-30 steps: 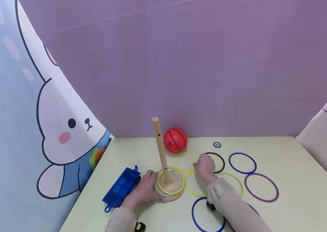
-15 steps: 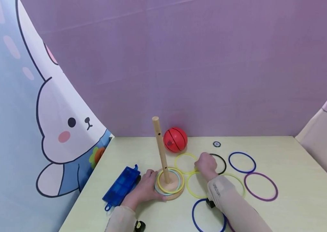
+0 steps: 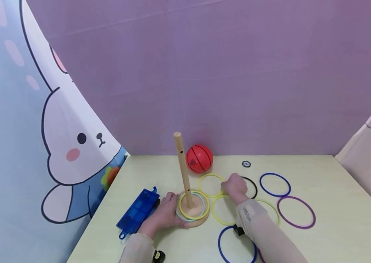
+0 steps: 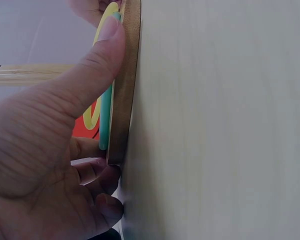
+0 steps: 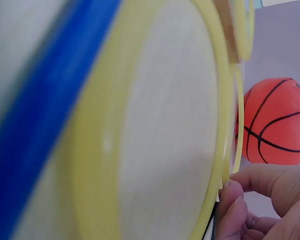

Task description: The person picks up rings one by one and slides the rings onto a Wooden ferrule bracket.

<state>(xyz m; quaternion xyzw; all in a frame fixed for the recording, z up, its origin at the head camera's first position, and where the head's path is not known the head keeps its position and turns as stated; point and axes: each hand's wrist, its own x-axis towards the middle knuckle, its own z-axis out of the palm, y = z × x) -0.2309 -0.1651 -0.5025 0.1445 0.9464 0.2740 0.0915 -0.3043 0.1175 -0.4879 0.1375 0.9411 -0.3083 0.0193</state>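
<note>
My left hand (image 3: pixel 162 215) grips the round base of a wooden ring toss stand (image 3: pixel 184 171), thumb over the near edge and fingers round the left side. A yellow ring (image 3: pixel 209 205) and a mint ring (image 4: pixel 105 120) lie around its upright peg on the base. To the right, my right hand (image 3: pixel 236 188) is low at the table, pinching the far edge of a flat yellow ring (image 5: pixel 97 150) between thumb and fingers. Another yellow ring (image 3: pixel 202 179) lies just behind those fingertips. Partly hidden by this hand is a black ring (image 3: pixel 256 190).
A red toy basketball (image 3: pixel 199 159) sits behind the stand, and a blue plastic tray (image 3: pixel 137 212) lies left of my left hand. Rightward are a blue ring (image 3: pixel 290 188) and a purple ring (image 3: pixel 315 215). Nearer lies another blue ring (image 3: pixel 219 241). A small round token (image 3: pixel 246 164) is at the back.
My right hand has shifted slightly right, and the black ring has slid a little to the right too. The left hand and stand have stayed in place.
</note>
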